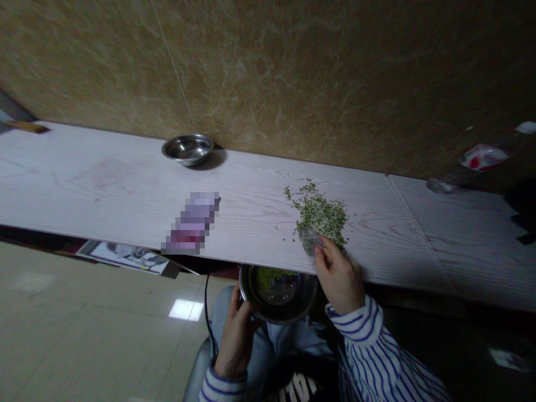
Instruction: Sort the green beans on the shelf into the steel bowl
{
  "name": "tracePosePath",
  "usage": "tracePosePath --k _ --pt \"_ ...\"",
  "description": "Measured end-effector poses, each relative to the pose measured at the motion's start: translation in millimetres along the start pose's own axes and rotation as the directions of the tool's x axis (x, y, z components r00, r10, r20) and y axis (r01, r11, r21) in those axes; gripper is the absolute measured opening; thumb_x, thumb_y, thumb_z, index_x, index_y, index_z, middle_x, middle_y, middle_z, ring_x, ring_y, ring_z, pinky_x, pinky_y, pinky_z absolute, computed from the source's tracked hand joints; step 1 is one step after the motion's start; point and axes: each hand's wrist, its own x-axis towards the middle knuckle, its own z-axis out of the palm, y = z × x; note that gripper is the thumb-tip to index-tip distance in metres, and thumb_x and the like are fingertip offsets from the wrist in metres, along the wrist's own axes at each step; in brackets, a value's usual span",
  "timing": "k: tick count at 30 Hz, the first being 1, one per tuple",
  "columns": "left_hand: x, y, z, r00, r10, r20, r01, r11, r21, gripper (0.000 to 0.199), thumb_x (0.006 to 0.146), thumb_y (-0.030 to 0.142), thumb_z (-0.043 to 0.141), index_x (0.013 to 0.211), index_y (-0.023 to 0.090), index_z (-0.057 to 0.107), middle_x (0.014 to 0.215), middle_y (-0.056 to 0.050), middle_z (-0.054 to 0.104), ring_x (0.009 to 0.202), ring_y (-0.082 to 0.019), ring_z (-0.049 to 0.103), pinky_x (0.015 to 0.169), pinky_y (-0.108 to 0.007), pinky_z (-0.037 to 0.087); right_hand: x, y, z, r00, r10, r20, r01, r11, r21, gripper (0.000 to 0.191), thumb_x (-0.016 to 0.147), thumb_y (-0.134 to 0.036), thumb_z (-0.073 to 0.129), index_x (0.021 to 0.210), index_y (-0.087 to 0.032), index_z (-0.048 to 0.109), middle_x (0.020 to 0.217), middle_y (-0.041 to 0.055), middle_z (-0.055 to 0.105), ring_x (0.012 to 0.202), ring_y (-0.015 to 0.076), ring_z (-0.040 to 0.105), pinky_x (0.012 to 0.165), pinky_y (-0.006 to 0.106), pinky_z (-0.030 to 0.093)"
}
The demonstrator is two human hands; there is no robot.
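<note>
Green beans (320,215) are lying in a pile near the bench's (104,184) front edge. My right hand (339,276) is pinching a small clear scoop (310,241) touching them. My left hand (237,335) is gripping the steel bowl (277,293) just below that edge.
</note>
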Motion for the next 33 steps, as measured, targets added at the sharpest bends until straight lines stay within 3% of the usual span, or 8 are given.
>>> tracePosePath --k 9,16,28,33 --pt "3.1 -0.3 0.1 1.0 -0.004 -0.01 0.004 1.0 -0.001 0.06 0.071 0.026 0.06 0.129 0.028 0.046 0.103 -0.005 0.06 0.081 -0.016 0.055 0.062 -0.026 0.044 -1.4 -2.1 0.1 0.999 0.005 0.033 -0.007 0.999 0.052 0.032 0.086 -0.027 0.047 0.111 -0.014 0.063 0.083 0.0089 0.074 0.069 0.0204 0.07 0.068 0.028 0.055" --pt "2.8 2.4 0.6 1.0 -0.014 -0.02 0.014 1.0 -0.012 0.058 0.071 0.026 0.058 0.128 0.033 0.046 0.106 -0.002 0.061 0.083 -0.015 0.055 0.064 -0.026 0.045 3.9 -3.6 1.0 0.998 -0.026 0.05 0.022 0.998 0.062 0.031 0.086 -0.026 0.047 0.111 -0.016 0.063 0.086 0.0074 0.074 0.071 0.0209 0.07 0.067 0.029 0.056" --pt "2.9 7.3 -0.8 1.0 -0.009 -0.025 0.009 1.0 -0.028 0.061 0.07 0.024 0.06 0.129 0.028 0.044 0.108 -0.006 0.06 0.086 -0.017 0.056 0.07 -0.03 0.047 14.4 -0.9 4.9 0.993 -0.038 0.111 0.021 0.989 0.143 0.031 0.087 -0.028 0.047 0.112 -0.019 0.062 0.092 0.0068 0.073 0.076 0.0193 0.07 0.069 0.028 0.055" --pt "4.7 13.8 -4.6 0.999 -0.004 -0.049 0.003 1.0 -0.013 0.062 0.066 0.022 0.061 0.127 0.03 0.047 0.107 -0.004 0.061 0.081 -0.015 0.055 0.066 -0.027 0.046 22.2 -5.5 9.4 0.988 -0.074 0.139 0.049 0.983 0.175 0.03 0.088 -0.026 0.046 0.112 -0.023 0.063 0.101 0.0053 0.071 0.086 0.0184 0.069 0.074 0.028 0.055"
